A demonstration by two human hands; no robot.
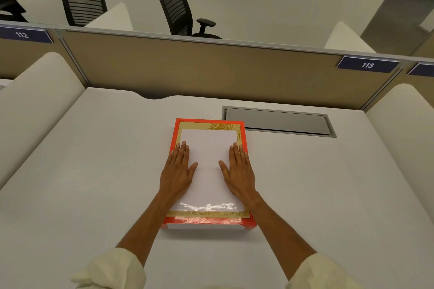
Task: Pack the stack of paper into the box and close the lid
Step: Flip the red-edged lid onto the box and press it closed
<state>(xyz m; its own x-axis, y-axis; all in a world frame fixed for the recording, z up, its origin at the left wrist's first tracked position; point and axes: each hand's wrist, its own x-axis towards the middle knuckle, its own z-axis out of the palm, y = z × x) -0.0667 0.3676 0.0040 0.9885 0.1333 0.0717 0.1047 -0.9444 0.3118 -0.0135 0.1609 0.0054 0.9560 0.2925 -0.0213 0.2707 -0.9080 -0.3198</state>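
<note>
A flat box lies in the middle of the white desk. Its glossy lid has an orange-red border, a gold frame and a white centre. The lid lies on the box. A thin white strip shows under the lid's front edge; I cannot tell whether it is the box base or paper. My left hand rests flat, palm down, on the lid's left side. My right hand rests flat on its right side. Neither hand holds anything.
A grey cable hatch is set into the desk just behind and right of the box. A tan partition closes the back. Cream dividers stand at both sides. Black office chairs stand beyond the partition.
</note>
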